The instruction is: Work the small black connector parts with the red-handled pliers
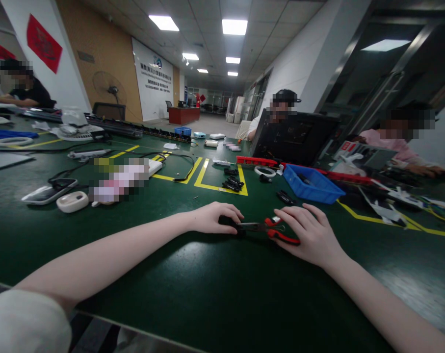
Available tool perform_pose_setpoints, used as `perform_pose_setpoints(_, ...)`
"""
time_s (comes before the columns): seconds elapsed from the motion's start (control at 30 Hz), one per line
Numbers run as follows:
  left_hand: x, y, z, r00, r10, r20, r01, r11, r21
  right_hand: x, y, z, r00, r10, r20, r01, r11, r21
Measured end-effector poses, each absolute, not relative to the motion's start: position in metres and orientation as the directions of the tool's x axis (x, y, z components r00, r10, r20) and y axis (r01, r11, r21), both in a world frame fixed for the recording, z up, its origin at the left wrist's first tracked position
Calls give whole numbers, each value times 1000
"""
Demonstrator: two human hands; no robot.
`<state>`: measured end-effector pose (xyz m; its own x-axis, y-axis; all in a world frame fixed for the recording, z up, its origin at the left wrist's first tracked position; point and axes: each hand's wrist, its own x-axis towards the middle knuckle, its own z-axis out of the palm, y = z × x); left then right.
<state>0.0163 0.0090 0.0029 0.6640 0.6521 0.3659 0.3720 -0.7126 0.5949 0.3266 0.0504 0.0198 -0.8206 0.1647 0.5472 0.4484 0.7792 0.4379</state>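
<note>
The left hand pinches a small black piece between thumb and fingers, over the green table. The right hand loosely grips red-handled pliers, handles spread, their nose reaching the black piece; whether it bites there I cannot tell. Beyond, more black parts lie piled inside a yellow tape outline, near a blue bin, with a pale case well off to the left

Metal pliers by the right hand have red handles. Past that hand is a blue plastic box. The flat green worktop has yellow stripes.
</note>
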Motion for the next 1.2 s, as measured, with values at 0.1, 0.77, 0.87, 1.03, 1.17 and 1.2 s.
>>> perform_pose_setpoints(0.1,17,9,4,665,651,366,366,-711,600,326,51,21,-827,158,539,435,788,436)
perform_pose_setpoints(0.77,20,3,4,681,621,389,448,-773,449,327,54,19,-845,185,501,407,830,380)
perform_pose_setpoints(0.87,20,2,3,690,612,387,475,-786,397,327,54,19,-842,177,510,409,825,390)
perform_pose_setpoints(1.03,20,2,2,687,618,383,517,-785,340,326,54,18,-836,173,520,418,815,401)
perform_pose_setpoints(1.17,21,1,1,688,615,384,536,-788,303,327,55,15,-831,182,525,437,799,414)
perform_pose_setpoints(1.2,21,1,1,689,615,384,540,-788,295,328,55,15,-830,185,527,441,796,415)
